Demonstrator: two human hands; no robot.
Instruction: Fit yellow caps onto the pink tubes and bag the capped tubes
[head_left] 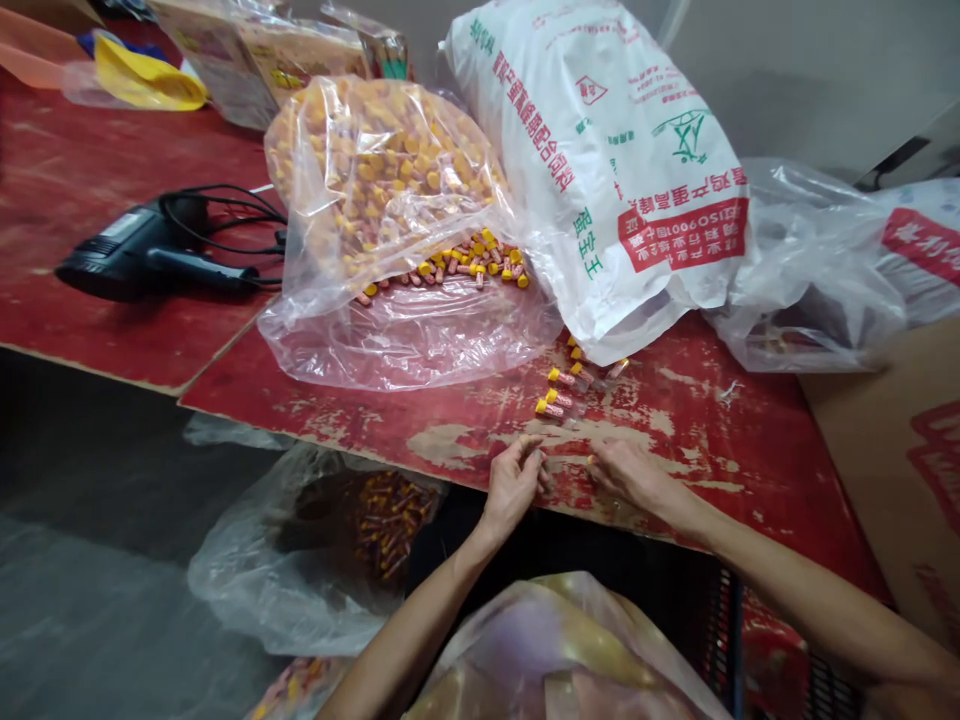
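My left hand (516,480) and my right hand (628,472) rest at the near edge of the worn red table (720,420), fingers pinched on a small clear plastic sleeve (568,462) stretched between them. Just beyond the hands lie a few small pink pieces with yellow caps (555,392). Farther back a large clear bag (390,200) full of the same pieces lies open, with several spilled at its mouth (465,265).
A white printed sack (622,170) leans behind the hands. A black handheld tool with cord (150,250) lies at left. A clear bag with finished pieces (330,540) hangs below the table edge. Cardboard (900,460) stands at right.
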